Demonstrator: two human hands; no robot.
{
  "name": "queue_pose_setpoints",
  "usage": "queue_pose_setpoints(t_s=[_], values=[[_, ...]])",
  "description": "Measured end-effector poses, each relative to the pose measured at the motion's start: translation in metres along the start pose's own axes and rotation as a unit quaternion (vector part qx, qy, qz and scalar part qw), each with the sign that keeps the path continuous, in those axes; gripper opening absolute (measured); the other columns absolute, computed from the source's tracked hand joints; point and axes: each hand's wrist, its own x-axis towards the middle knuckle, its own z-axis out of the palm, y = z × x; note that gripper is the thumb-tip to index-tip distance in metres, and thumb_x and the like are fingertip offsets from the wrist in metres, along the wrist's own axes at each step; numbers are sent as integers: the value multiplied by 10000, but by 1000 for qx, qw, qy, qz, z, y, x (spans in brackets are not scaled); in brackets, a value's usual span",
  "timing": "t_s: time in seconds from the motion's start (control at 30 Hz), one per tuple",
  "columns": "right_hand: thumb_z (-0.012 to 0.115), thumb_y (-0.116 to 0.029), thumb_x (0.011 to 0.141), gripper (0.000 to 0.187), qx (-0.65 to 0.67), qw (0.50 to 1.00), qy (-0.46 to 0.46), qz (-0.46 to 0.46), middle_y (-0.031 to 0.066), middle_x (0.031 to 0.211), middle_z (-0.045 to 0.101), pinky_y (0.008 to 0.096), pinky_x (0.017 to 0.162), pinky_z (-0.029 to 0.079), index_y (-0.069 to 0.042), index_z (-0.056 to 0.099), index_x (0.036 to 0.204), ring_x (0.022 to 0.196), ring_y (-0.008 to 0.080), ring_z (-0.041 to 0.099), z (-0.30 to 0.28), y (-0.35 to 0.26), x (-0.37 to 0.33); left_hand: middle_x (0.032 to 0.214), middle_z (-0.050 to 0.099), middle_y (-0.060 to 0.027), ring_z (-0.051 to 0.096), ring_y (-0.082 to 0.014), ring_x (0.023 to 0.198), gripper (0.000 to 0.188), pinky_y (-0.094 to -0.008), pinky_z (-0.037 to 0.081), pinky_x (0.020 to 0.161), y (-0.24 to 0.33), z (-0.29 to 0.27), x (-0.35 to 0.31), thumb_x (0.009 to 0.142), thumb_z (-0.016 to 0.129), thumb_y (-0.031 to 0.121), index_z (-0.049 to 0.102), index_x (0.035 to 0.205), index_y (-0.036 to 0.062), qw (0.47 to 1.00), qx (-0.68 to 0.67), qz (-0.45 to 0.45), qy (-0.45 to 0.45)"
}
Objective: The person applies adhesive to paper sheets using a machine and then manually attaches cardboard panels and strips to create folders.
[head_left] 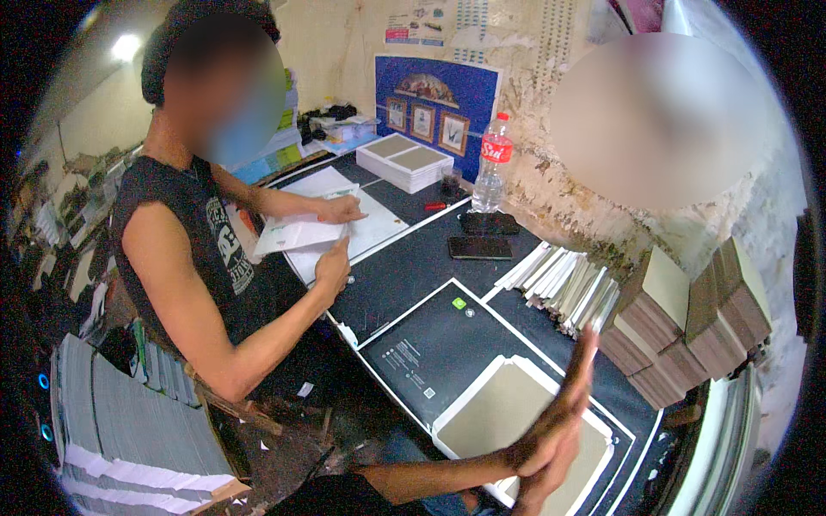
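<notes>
My left hand (538,443) is raised over the table, palm turned sideways and fingers stretched upward, holding nothing. Pressed close against it is my right hand (564,460), rising from the lower edge; its fingers look straight too, though partly hidden and a little blurred. Below both hands lies a grey-brown board (503,400) with white paper edges folded around it and cut corners. It rests on a large black printed sheet (430,344) with white border lines.
Grey-brown board stacks (641,318) and a row of white paper strips (564,284) line the right side. A phone (480,248) and water bottle (490,185) stand farther back. Across the left, a co-worker (189,258) handles white sheets (301,234). Paper stacks (129,421) fill the lower left.
</notes>
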Motion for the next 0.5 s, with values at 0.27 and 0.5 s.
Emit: queue_pose_setpoints(t_s=[0.27,0.5], values=[[744,-197,869,231,-433,877,174,-119,54,597,604,272,502,350,19,692,809,515,111,476,55,-28,-8,1557,345,-180,347,-266,1439,534,-383,290,1173,33,5,-54,1052,478,332,394,1462,0,983,-16,-182,-2],[629,-255,973,404,-451,871,136,-139,157,1070,697,359,803,524,-34,601,1310,876,255,663,26,-18,-6,1412,483,-167,463,-258,1319,462,-356,369,1102,31,23,-74,1043,475,344,471,1369,16,975,23,-214,-61]])
